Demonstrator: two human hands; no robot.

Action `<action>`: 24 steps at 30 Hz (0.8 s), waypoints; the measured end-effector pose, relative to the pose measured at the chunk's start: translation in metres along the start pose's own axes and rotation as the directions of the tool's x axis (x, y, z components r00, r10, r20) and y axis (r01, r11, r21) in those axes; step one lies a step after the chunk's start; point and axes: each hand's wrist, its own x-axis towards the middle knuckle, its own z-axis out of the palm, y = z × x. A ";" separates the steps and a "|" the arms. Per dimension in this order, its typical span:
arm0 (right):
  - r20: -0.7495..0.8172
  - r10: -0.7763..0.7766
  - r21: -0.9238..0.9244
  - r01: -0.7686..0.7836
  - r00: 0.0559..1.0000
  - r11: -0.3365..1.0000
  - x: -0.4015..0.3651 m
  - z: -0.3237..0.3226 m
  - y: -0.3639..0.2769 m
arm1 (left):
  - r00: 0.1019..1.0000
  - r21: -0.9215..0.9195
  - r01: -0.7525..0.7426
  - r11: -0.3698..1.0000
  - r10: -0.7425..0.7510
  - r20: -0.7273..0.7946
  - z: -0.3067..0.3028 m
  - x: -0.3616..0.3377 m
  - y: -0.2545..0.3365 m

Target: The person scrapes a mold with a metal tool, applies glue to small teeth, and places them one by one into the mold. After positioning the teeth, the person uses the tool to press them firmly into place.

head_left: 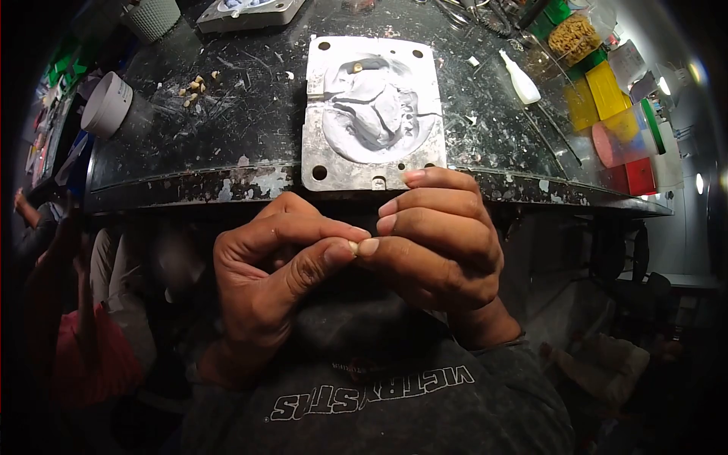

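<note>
Just below the near edge of the workbench, curled left hand and right hand pinch a small pale piece between thumbs and forefingers.
Metal mould, holding grey putty, lies at that edge.

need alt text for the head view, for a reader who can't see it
The left hand and right hand pinch a tiny pale piece between their fingertips. Beyond them, a square grey metal mould plate lies at the edge of a scratched dark worktable, with coloured plastic boxes at its right.
</note>
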 end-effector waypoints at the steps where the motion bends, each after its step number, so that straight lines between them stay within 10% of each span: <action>1: -0.003 -0.007 -0.006 0.007 1.000 1.000 0.000 0.001 0.000 | 1.000 0.000 0.000 1.000 0.000 0.000 0.000 0.000 0.001; 19: 0.048 0.078 0.097 -0.082 0.996 0.992 0.001 0.000 -0.009 | 0.999 0.081 -0.021 0.996 0.017 0.051 -0.007 0.001 0.005; 24: -0.093 0.102 0.199 -0.081 0.990 0.977 -0.006 0.018 -0.005 | 0.999 -0.135 0.010 0.991 -0.003 0.047 -0.002 -0.001 0.000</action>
